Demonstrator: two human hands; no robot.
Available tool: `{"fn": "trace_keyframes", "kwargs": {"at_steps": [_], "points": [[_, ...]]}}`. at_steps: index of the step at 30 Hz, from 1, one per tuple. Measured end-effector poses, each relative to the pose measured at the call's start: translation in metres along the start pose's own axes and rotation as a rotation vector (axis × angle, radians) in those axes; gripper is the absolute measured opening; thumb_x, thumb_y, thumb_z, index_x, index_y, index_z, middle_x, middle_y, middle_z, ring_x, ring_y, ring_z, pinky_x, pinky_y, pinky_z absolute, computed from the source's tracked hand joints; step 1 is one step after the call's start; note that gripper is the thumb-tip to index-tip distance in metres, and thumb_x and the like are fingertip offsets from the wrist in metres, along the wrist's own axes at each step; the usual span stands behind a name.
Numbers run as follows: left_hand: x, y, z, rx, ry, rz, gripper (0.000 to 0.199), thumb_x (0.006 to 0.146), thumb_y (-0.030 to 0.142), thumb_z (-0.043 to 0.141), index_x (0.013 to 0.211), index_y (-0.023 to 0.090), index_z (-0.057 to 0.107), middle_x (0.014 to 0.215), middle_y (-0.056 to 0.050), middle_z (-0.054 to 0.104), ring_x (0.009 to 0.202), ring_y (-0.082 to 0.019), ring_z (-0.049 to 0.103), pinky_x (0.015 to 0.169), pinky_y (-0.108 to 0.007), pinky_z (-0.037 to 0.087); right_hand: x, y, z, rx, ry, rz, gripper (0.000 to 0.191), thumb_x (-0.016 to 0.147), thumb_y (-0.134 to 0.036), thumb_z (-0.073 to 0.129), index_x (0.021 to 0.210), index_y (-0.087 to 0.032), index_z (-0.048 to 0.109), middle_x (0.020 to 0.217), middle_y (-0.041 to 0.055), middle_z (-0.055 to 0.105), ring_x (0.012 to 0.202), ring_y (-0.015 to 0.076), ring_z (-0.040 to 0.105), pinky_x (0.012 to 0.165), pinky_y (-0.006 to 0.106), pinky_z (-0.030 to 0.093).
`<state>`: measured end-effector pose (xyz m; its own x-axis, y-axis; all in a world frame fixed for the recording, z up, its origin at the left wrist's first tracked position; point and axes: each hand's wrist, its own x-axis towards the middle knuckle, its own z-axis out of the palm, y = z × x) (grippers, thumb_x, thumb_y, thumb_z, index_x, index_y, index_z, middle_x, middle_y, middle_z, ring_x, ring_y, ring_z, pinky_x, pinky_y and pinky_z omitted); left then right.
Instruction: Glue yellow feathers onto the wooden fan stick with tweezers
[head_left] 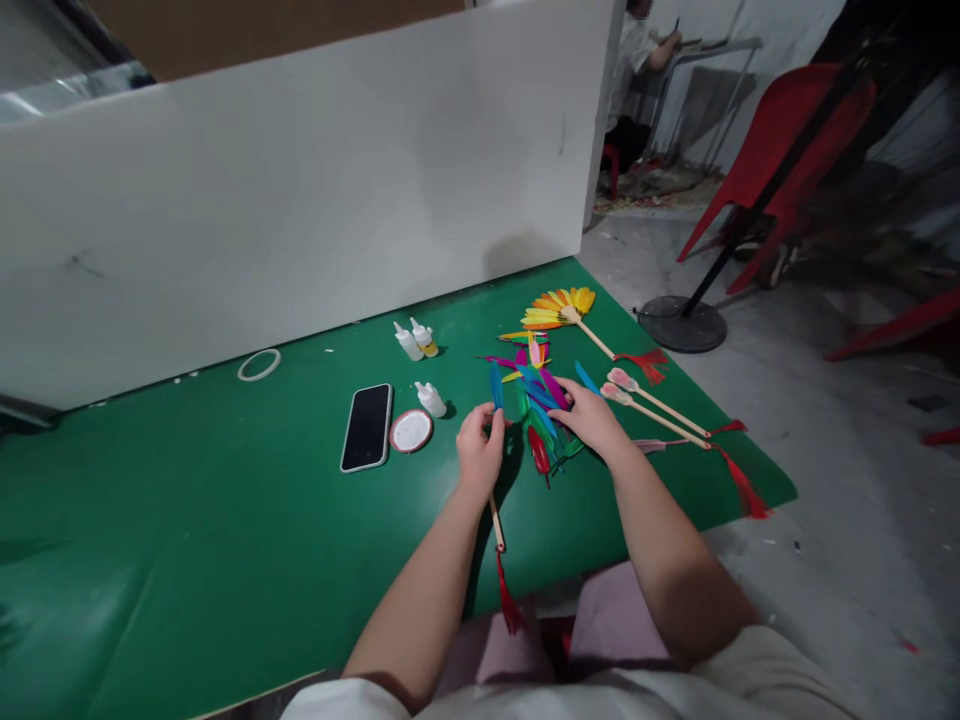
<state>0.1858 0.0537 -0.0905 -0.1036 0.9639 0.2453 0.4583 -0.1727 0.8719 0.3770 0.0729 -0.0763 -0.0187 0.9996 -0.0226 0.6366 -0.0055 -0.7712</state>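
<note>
My left hand [481, 447] is closed around a wooden fan handle [496, 522] with a red tassel hanging at the table's front edge. A blue feather [496, 384] stands up from its fingertips. To the right, my right hand [589, 415] pinches at a purple feather [553, 389] over a loose pile of blue, green, red and pink feathers [539, 455]. Beyond the pile lies a yellow and orange feather fan [561, 308] with a red tassel. Two bare wooden handles [660, 408] with pinkish heads rest right of my right hand.
On the green table [225, 520] are a phone [367, 428], a round white lid [411, 431], small white bottles [430, 400] and a white ring [259, 365]. A white panel [337, 180] stands behind. Red chair [795, 150] and a seated person [637, 55] are at the right.
</note>
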Motion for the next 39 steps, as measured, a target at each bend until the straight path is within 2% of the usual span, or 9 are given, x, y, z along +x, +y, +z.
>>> {"fn": "trace_keyframes", "kwargs": {"at_steps": [3, 6, 12, 15, 19, 23, 27, 33, 39], "points": [[0.000, 0.001, -0.001, -0.004, 0.002, 0.006, 0.024, 0.085, 0.038, 0.048, 0.093, 0.017, 0.057, 0.073, -0.003, 0.066, 0.071, -0.014, 0.062, 0.066, -0.026, 0.046, -0.001, -0.002, -0.004, 0.044, 0.042, -0.014, 0.042, 0.069, -0.028, 0.067, 0.109, -0.017, 0.060, 0.085, 0.0058, 0.066, 0.073, 0.0190, 0.059, 0.066, 0.031, 0.045], [-0.001, 0.000, -0.001, -0.010, 0.007, 0.005, 0.024, 0.085, 0.038, 0.048, 0.094, 0.017, 0.057, 0.073, -0.003, 0.066, 0.071, -0.015, 0.062, 0.065, -0.026, 0.047, -0.005, -0.008, -0.009, 0.223, 0.001, 0.011, 0.026, 0.069, -0.036, 0.066, 0.086, -0.016, 0.064, 0.068, 0.0030, 0.063, 0.057, 0.0160, 0.054, 0.053, 0.028, 0.041], [-0.002, 0.001, -0.001, -0.021, 0.007, 0.007, 0.025, 0.085, 0.038, 0.048, 0.094, 0.017, 0.057, 0.074, -0.003, 0.065, 0.070, -0.014, 0.062, 0.064, -0.025, 0.047, -0.009, -0.014, -0.016, 0.470, 0.032, 0.230, 0.031, 0.070, -0.046, 0.062, 0.064, -0.016, 0.061, 0.048, -0.0008, 0.053, 0.040, 0.0100, 0.041, 0.039, 0.024, 0.031], [-0.002, 0.002, -0.002, -0.024, 0.008, 0.009, 0.025, 0.085, 0.039, 0.048, 0.094, 0.017, 0.058, 0.073, -0.003, 0.065, 0.069, -0.014, 0.062, 0.064, -0.025, 0.046, -0.010, -0.013, -0.017, 0.516, 0.097, 0.222, 0.033, 0.069, -0.047, 0.063, 0.057, -0.017, 0.055, 0.049, -0.0018, 0.052, 0.041, 0.0091, 0.042, 0.040, 0.023, 0.034], [-0.002, 0.001, -0.002, -0.024, 0.003, 0.016, 0.026, 0.085, 0.039, 0.048, 0.094, 0.017, 0.058, 0.073, -0.003, 0.065, 0.069, -0.014, 0.062, 0.064, -0.025, 0.046, -0.013, -0.016, -0.018, 0.587, 0.131, 0.202, 0.028, 0.064, -0.041, 0.068, 0.062, -0.018, 0.054, 0.050, -0.0050, 0.051, 0.043, 0.0079, 0.043, 0.040, 0.021, 0.035], [-0.003, 0.000, -0.002, -0.018, 0.001, 0.016, 0.026, 0.085, 0.039, 0.048, 0.094, 0.017, 0.058, 0.073, -0.003, 0.065, 0.069, -0.014, 0.062, 0.064, -0.025, 0.047, -0.015, -0.019, -0.017, 0.629, 0.112, 0.194, 0.031, 0.062, -0.038, 0.071, 0.083, -0.017, 0.061, 0.058, -0.0026, 0.058, 0.044, 0.0089, 0.047, 0.038, 0.020, 0.035], [-0.003, 0.002, -0.002, -0.015, -0.005, 0.017, 0.025, 0.085, 0.039, 0.048, 0.094, 0.017, 0.058, 0.072, -0.003, 0.065, 0.068, -0.014, 0.061, 0.062, -0.024, 0.046, -0.012, -0.017, -0.017, 0.619, 0.147, 0.263, 0.027, 0.068, -0.043, 0.065, 0.074, -0.016, 0.061, 0.050, -0.0020, 0.055, 0.039, 0.0086, 0.045, 0.033, 0.020, 0.034], [-0.002, 0.004, -0.003, -0.017, 0.004, 0.017, 0.023, 0.085, 0.037, 0.049, 0.093, 0.018, 0.059, 0.070, -0.002, 0.065, 0.067, -0.013, 0.061, 0.062, -0.024, 0.045, -0.006, -0.010, -0.016, 0.727, 0.157, 0.255, 0.028, 0.071, -0.042, 0.061, 0.077, -0.016, 0.067, 0.078, 0.0060, 0.067, 0.059, 0.0112, 0.057, 0.039, 0.019, 0.043], [-0.001, 0.005, -0.003, -0.028, 0.007, 0.020, 0.024, 0.085, 0.037, 0.049, 0.093, 0.018, 0.058, 0.069, -0.002, 0.065, 0.065, -0.013, 0.061, 0.059, -0.023, 0.045, -0.004, 0.001, -0.016, 0.784, 0.248, 0.202, 0.034, 0.071, -0.049, 0.061, 0.078, -0.015, 0.065, 0.075, 0.0044, 0.068, 0.047, 0.0070, 0.048, 0.038, 0.018, 0.038]]}}
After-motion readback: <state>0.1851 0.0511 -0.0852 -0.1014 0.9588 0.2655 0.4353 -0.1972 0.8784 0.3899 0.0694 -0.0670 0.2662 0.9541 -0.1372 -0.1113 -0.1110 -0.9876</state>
